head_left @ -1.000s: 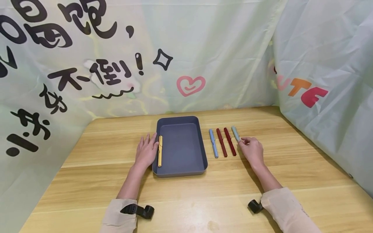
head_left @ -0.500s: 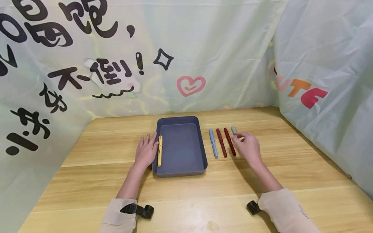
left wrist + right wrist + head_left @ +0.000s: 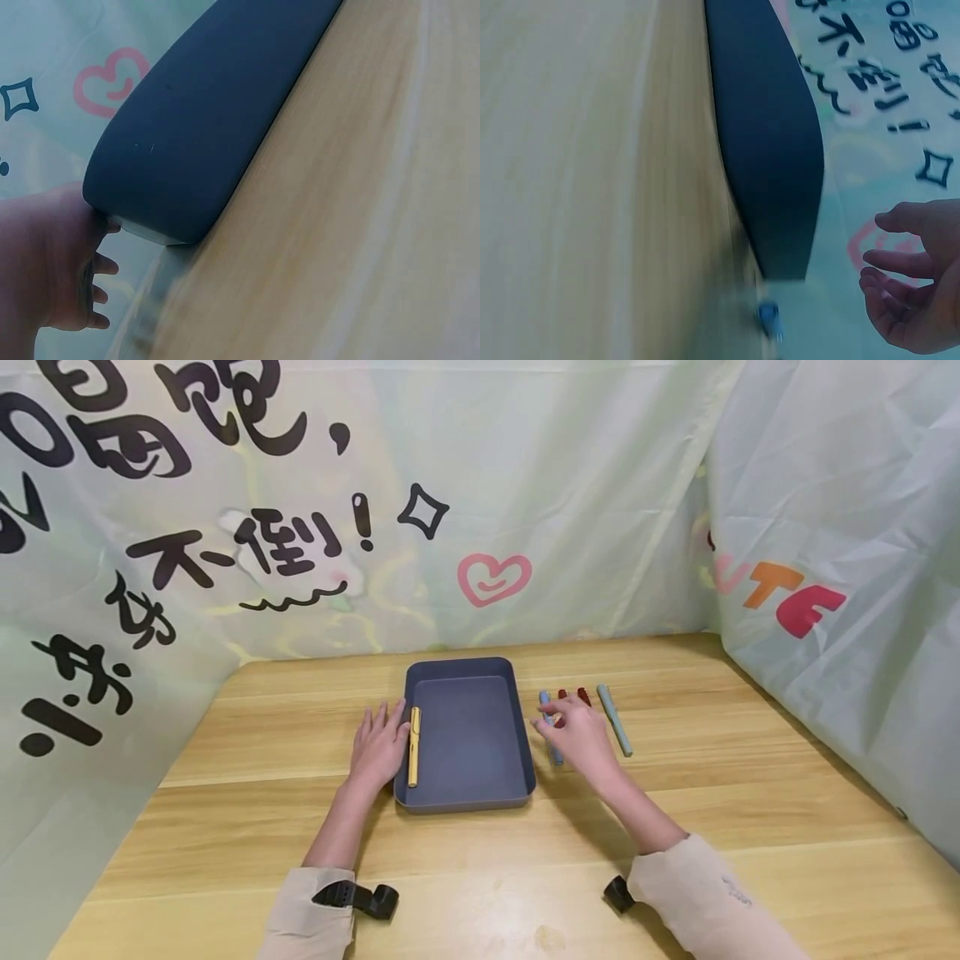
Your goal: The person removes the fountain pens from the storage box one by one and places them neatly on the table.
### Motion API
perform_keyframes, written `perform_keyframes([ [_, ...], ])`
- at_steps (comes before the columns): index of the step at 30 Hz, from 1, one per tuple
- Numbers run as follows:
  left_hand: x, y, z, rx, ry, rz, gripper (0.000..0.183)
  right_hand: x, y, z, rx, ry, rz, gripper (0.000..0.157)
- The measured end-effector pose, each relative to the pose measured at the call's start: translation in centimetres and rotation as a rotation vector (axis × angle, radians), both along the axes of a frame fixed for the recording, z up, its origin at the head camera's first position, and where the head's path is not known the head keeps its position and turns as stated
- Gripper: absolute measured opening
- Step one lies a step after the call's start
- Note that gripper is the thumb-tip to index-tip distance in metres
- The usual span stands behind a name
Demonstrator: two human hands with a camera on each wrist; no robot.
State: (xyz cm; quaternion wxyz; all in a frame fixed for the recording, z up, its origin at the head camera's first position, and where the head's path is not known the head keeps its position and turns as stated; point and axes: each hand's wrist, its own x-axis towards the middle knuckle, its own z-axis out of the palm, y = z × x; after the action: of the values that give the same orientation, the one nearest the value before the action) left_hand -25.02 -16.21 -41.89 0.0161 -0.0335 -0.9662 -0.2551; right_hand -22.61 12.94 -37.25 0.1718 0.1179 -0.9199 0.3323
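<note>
My left hand (image 3: 380, 747) rests with straight fingers along the left wall of a dark grey-blue tray (image 3: 468, 735). Inside the tray, a yellow capped pen (image 3: 413, 747) lies along that left side. Just right of the tray, my right hand (image 3: 585, 735) hovers over a blue pen (image 3: 558, 756). It partly hides that pen and two dark red pens (image 3: 583, 697). A grey-teal pen (image 3: 615, 720) lies bare to its right. The right wrist view has thumb and fingers (image 3: 900, 262) apart and nothing between them, with the blue pen's end (image 3: 768, 315) below.
The wooden table (image 3: 487, 877) carries the tray and pens. Printed cloth (image 3: 600, 510) hangs behind and along the right. A black wrist camera (image 3: 618, 893) sits at the right cuff, another camera (image 3: 382, 902) at the left one.
My right hand has let go of the grey-teal pen and moved left over the red pens to the blue one. The left hand, tray and yellow pen stay put.
</note>
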Motion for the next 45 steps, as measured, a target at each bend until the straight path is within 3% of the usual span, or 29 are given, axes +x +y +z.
perform_keyframes([
  [11,0.0,-0.1,-0.1,-0.005,-0.001,0.006,0.049,0.5,-6.1,0.0,0.008,-0.034,0.100,0.023],
  [21,0.0,-0.1,-0.1,-0.007,-0.002,0.012,0.049,0.6,-10.0,-0.3,0.016,-0.056,0.203,0.024],
  [32,-0.3,-0.1,-0.1,-0.035,0.003,0.010,0.049,0.4,-13.2,-1.3,-0.021,-0.150,0.302,0.022],
  [45,-0.4,-0.1,-0.1,-0.020,-0.025,0.022,0.049,-0.7,-14.8,-3.1,0.005,-0.309,0.307,0.024],
])
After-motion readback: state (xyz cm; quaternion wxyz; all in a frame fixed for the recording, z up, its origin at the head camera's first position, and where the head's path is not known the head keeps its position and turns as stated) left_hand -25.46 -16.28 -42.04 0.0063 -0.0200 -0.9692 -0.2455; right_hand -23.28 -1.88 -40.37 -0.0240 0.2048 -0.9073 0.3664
